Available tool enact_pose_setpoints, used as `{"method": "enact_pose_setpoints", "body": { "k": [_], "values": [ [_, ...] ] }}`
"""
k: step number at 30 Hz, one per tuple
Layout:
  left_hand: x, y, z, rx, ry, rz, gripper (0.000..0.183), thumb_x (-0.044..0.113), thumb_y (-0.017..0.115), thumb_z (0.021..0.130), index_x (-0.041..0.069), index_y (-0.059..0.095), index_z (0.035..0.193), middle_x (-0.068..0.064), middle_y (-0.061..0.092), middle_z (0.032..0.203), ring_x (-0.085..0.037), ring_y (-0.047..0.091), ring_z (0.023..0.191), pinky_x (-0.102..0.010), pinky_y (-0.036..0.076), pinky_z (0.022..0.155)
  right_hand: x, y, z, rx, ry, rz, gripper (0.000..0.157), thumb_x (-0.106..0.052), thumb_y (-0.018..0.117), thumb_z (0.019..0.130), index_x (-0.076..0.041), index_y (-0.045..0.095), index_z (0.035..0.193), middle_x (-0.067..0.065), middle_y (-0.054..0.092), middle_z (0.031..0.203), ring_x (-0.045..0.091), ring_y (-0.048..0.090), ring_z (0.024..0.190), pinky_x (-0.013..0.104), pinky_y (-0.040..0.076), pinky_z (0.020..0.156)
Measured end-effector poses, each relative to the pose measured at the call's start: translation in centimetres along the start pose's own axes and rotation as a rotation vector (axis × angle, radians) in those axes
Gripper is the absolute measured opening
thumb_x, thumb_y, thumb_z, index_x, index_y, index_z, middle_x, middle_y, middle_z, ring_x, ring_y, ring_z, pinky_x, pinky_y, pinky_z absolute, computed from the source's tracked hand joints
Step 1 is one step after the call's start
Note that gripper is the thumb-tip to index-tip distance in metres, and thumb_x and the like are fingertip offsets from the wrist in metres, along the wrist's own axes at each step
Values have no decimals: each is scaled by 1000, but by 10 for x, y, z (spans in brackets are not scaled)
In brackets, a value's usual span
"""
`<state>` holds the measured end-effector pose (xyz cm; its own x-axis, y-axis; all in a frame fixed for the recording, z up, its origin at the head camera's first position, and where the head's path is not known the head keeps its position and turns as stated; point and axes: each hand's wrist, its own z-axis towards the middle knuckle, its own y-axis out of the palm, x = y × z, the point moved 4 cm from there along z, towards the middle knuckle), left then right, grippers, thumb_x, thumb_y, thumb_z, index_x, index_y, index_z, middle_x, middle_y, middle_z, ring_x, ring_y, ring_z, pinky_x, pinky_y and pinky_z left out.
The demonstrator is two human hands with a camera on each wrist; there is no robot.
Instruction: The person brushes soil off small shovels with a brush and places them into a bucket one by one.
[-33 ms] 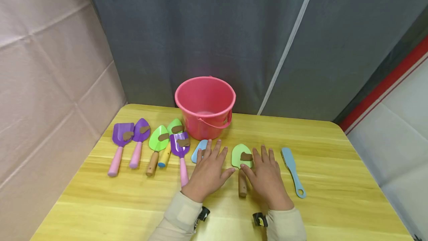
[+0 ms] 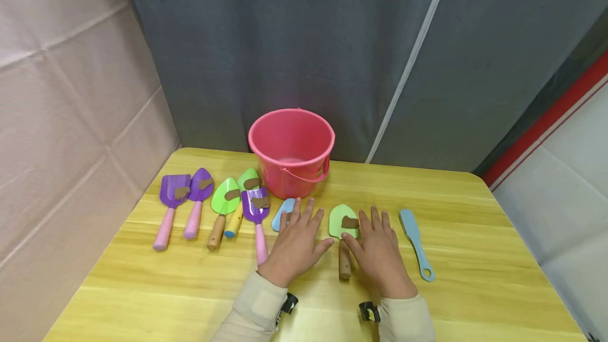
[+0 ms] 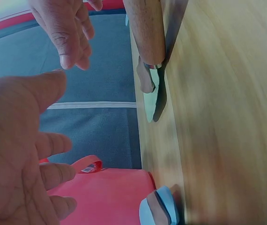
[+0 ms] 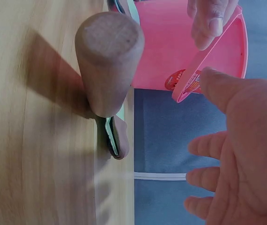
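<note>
Both hands hover over the table, palms down, with fingers straight and spread and nothing held. My left hand [image 2: 295, 247] is above a blue blade [image 2: 281, 214] with a brown patch; whatever handle it has is hidden. A purple trowel with a pink handle [image 2: 261, 244] lies just left of that hand. Between the hands lies a pale green trowel [image 2: 337, 219] with a wooden handle [image 3: 146, 28] and a brown piece on its blade. My right hand [image 2: 380, 255] is beside this trowel, its thumb over the blade's edge from above. The right wrist view shows the fingers clear of the handle [image 4: 107, 61].
A pink bucket [image 2: 292, 178] stands at the table's back, its handle hanging down. Leftward lie two purple trowels [image 2: 173, 189] and two green ones [image 2: 223, 202], each with a brown patch. A light blue brush [image 2: 414, 236] lies right. A grey curtain [image 2: 304, 41] hangs behind.
</note>
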<state>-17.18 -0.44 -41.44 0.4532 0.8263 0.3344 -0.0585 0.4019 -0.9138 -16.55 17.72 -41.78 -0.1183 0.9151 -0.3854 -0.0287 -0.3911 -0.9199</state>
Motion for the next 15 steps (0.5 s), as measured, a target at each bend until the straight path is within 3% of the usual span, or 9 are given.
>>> {"method": "enact_pose_setpoints", "body": {
  "k": [10,15],
  "values": [
    [2,1,2,-80,23,-30,68,56,54,97,12,46,149,-16,22,161,-40,6,148,-65,20,111,7,-4,-1,35,-29,-7,71,-43,58,99,6,39,147,35,19,155,54,12,143,69,21,108],
    [1,-4,2,-157,131,2,63,52,56,97,11,51,144,-19,27,159,-43,13,147,-62,22,112,20,-14,-4,19,-69,-38,66,-36,62,98,8,43,143,36,26,152,56,20,140,69,27,105]
  ]
}}
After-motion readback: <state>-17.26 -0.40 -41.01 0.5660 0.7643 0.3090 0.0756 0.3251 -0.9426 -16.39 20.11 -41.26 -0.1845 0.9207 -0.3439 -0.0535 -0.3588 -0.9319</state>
